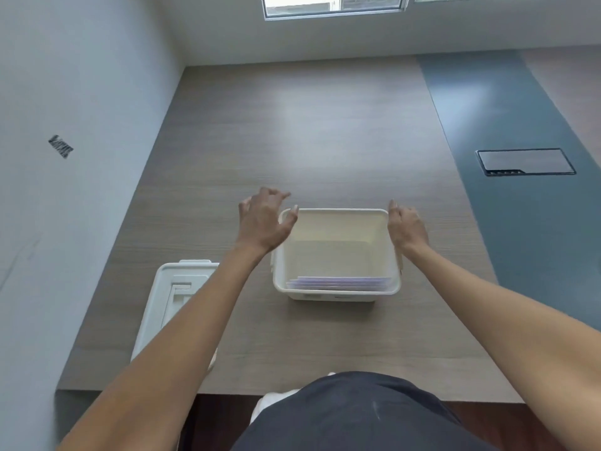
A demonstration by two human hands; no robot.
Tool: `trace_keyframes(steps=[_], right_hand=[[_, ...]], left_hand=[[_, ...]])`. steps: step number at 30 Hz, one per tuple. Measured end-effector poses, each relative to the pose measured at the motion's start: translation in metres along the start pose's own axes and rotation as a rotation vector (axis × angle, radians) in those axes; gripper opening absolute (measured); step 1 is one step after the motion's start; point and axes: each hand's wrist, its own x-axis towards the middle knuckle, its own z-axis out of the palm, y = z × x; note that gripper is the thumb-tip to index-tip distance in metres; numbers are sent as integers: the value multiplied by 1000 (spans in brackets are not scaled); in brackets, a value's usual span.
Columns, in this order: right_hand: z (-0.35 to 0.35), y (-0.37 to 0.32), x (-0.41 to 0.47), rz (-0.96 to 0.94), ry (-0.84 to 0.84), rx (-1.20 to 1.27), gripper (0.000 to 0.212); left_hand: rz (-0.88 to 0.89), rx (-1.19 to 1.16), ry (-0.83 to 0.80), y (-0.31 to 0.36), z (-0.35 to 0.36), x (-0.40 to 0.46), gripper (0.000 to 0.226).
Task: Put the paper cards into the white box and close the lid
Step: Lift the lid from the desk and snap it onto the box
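An open white box point(336, 296) stands on the wooden table in front of me. Several pale purple paper cards point(340, 283) lie inside it against the near wall. The white lid point(162, 304) rests flat on the table to the box's left, partly hidden under my left forearm. My left hand point(263, 219) hovers at the box's far left corner with fingers spread, the thumb by the rim. My right hand point(406, 227) is at the far right corner, fingers loosely curled beside the rim; contact with the box is unclear.
A wall runs along the table's left side. A blue strip point(507, 125) with a dark recessed cable hatch point(525, 161) lies to the right. The table's near edge point(227, 392) is just before my body.
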Motion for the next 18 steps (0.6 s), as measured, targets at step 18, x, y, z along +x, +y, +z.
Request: trace_keyframes(steps=[18], right_hand=[[77,-144,-15,-664,-270,-583,62]], left_hand=[[-499,289,-126,-122,-30,-69,75]])
